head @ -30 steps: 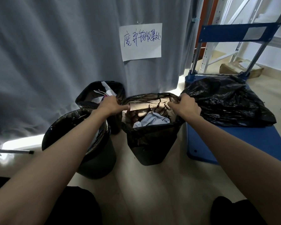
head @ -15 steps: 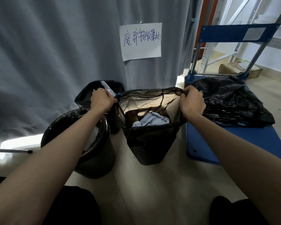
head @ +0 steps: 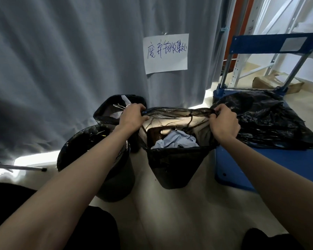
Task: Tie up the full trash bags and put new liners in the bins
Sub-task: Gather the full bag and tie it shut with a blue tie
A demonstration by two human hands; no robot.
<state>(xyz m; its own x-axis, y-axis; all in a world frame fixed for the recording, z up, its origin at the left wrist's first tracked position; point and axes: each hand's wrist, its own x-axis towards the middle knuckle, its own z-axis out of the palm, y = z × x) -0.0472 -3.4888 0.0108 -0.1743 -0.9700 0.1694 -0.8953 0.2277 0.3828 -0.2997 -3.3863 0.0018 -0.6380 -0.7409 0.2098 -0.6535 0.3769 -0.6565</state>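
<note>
A single wide-angle view from the person's head looks forward and steeply down along both forearms. It sits close above the bins (head: 172, 166) on the floor (head: 170, 213), facing the curtain (head: 61, 60), with straight lines bowed toward the frame edges.

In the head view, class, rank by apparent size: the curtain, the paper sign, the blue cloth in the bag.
1. Curtain, largest.
2. Paper sign.
3. Blue cloth, partly hidden, so unsure against the sign.
</note>
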